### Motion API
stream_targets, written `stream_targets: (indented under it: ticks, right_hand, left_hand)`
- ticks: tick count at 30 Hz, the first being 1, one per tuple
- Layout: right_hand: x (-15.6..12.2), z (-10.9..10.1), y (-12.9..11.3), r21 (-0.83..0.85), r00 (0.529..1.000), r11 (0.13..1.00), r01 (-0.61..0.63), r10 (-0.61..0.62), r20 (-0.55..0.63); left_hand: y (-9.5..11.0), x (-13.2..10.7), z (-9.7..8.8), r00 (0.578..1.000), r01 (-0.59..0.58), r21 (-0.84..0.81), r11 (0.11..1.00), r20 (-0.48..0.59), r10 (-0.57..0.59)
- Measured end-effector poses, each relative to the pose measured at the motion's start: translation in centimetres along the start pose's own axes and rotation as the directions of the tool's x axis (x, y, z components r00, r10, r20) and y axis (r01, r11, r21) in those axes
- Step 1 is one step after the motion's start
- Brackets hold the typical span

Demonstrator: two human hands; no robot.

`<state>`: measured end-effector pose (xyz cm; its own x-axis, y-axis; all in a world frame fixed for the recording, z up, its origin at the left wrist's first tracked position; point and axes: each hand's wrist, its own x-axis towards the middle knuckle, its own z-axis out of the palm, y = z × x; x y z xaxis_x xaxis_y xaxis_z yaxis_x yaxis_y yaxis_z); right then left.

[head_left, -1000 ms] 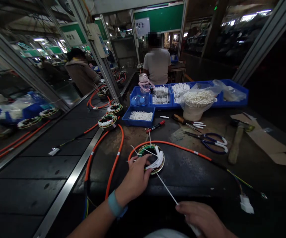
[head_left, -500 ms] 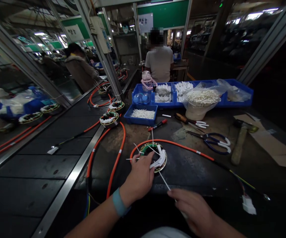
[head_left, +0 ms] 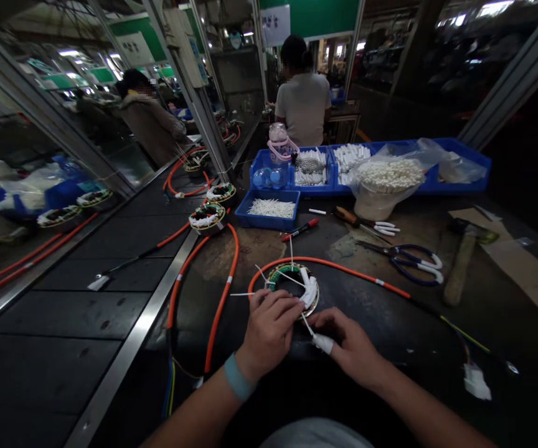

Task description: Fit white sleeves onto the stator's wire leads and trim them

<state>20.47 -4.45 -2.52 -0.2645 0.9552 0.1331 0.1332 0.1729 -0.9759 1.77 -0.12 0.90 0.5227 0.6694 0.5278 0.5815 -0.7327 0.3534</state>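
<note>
- Left hand (head_left: 269, 330) at lower centre of the frame, fingers curled down onto the near edge of a round wire coil (head_left: 294, 286), pressing on it; teal band at the wrist.
- Right hand (head_left: 350, 345) just right of the left, thumb and forefinger pinched on a thin white cord (head_left: 307, 325) running up to the coil; white tape on one fingertip.
- Coil flat on the dark bench (head_left: 357, 311) at centre, white sleeves on its right side, white ties sticking out around it.
- Orange cable (head_left: 344, 270) looping from the coil toward the right, ending in a white plug (head_left: 478, 381) at lower right.
- Scissors (head_left: 413, 258) and a hammer (head_left: 460, 261) at right of centre, well apart from the hands.
- Blue trays (head_left: 269, 219) of white parts across upper centre.
- More coils (head_left: 207, 216) on the belt, left of centre.
- Two people in the background, upper centre and upper left.
</note>
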Motion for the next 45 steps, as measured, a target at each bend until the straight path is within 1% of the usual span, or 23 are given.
stream_targets:
  ticks: [5, 11, 12, 14, 15, 16, 17, 18, 20, 22, 23, 24, 25, 26, 28, 30, 32, 33, 35, 38, 40, 42, 45]
  right_hand:
    - [0.6, 0.3, -0.4, -0.135, 1.0, 0.991, 0.0, -0.005, -0.031]
    - [2.8, 1.7, -0.7, -0.143, 0.968, 0.98, -0.138, 0.103, -0.231]
    - [2.9, 1.8, -0.8, -0.174, 0.967, 0.975, -0.137, 0.093, -0.237]
    - [3.0, 1.6, -1.1, -0.334, 0.981, 0.94, -0.064, -0.003, -0.196]
    - [3.0, 1.4, -1.4, -0.462, 0.985, 0.887, 0.003, -0.081, -0.149]
    - [3.0, 1.0, -1.7, -0.597, 0.982, 0.798, 0.086, -0.167, -0.082]
    - [3.0, 0.7, -1.9, -0.712, 0.968, 0.679, 0.179, -0.251, 0.004]
    - [3.1, 0.4, -2.2, -0.791, 0.942, 0.548, 0.273, -0.319, 0.104]
    - [3.2, -0.1, -2.5, -0.827, 0.859, 0.33, 0.456, -0.407, 0.312]
    - [3.5, -0.5, -2.6, -0.764, 0.742, 0.21, 0.61, -0.489, 0.458]
    - [3.9, -0.6, -2.7, -0.733, 0.69, 0.172, 0.658, -0.528, 0.495]
    - [4.4, -0.8, -2.9, -0.719, 0.652, 0.141, 0.681, -0.563, 0.507]
    - [5.1, -0.9, -3.1, -0.726, 0.636, 0.122, 0.677, -0.594, 0.494]
    - [5.8, -1.1, -3.4, -0.747, 0.64, 0.115, 0.655, -0.61, 0.467]
    - [7.2, -1.4, -4.2, -0.792, 0.687, 0.147, 0.593, -0.606, 0.402]
    - [8.0, -1.7, -4.7, -0.796, 0.76, 0.253, 0.549, -0.548, 0.35]
    - [7.8, -1.6, -4.6, -0.775, 0.836, 0.374, 0.51, -0.429, 0.342]
    - [7.4, -1.5, -4.3, -0.772, 0.862, 0.408, 0.487, -0.368, 0.35]
    - [6.6, -1.1, -3.2, -0.784, 0.874, 0.396, 0.479, -0.3, 0.382]
    - [6.1, -0.3, -1.5, -0.802, 0.836, 0.285, 0.524, -0.353, 0.421]
    - [6.5, 0.1, -0.8, -0.819, 0.828, 0.248, 0.518, -0.386, 0.407]
    - [7.5, 0.4, -0.6, -0.839, 0.85, 0.248, 0.485, -0.361, 0.384]
    - [9.3, 0.8, -1.2, -0.865, 0.903, 0.271, 0.422, -0.21, 0.375]
  left_hand:
    - [0.0, -0.1, 0.1, 1.0, -0.027, 0.051, 0.998, -0.012, 0.027]
    - [-0.3, -0.2, 0.2, 0.999, -0.035, 0.042, 0.999, 0.008, 0.034]
    - [-0.3, -0.2, 0.3, 1.0, -0.03, 0.036, 0.999, 0.007, 0.03]
    - [-0.3, -0.2, 0.2, 1.0, -0.028, 0.021, 0.999, -0.006, 0.029]
    - [-0.3, -0.2, 0.2, 1.0, -0.027, 0.014, 1.0, -0.014, 0.027]
    - [-0.3, -0.2, 0.1, 1.0, -0.023, 0.005, 1.0, -0.021, 0.023]
    - [-0.2, -0.1, 0.0, 1.0, -0.02, -0.008, 1.0, -0.021, 0.019]
    - [-0.1, 0.1, -0.2, 1.0, -0.011, -0.022, 1.0, -0.01, 0.011]
    - [0.0, 0.4, -0.6, 0.998, 0.044, -0.033, 0.998, 0.046, -0.043]
    - [0.1, 1.0, -1.1, 0.983, 0.125, -0.02, 0.992, 0.135, -0.121]
    - [0.1, 1.2, -1.3, 0.97, 0.162, -0.009, 0.987, 0.186, -0.157]
    - [0.1, 1.5, -1.5, 0.955, 0.188, -0.001, 0.982, 0.233, -0.183]
    - [0.1, 1.7, -1.7, 0.942, 0.201, 0.001, 0.98, 0.276, -0.193]
    - [0.1, 1.9, -1.8, 0.93, 0.205, 0.0, 0.979, 0.31, -0.195]
    - [0.0, 2.1, -2.0, 0.916, 0.204, -0.004, 0.979, 0.354, -0.19]
    - [0.1, 2.0, -2.1, 0.913, 0.198, -0.006, 0.98, 0.365, -0.182]
    - [0.2, 1.8, -2.0, 0.915, 0.194, 0.004, 0.981, 0.36, -0.182]
    - [0.3, 1.7, -1.8, 0.917, 0.194, 0.016, 0.981, 0.353, -0.187]
    - [0.2, 1.3, -1.2, 0.925, 0.202, 0.051, 0.978, 0.318, -0.207]
    - [-0.3, 0.6, 0.2, 0.954, 0.198, 0.088, 0.976, 0.213, -0.213]
    - [-1.0, 0.1, 1.1, 0.975, 0.165, 0.081, 0.983, 0.136, -0.175]
    - [-1.5, -0.2, 1.8, 0.986, 0.125, 0.057, 0.991, 0.102, -0.13]
    - [-1.9, -0.5, 2.1, 0.991, 0.089, 0.032, 0.996, 0.101, -0.092]
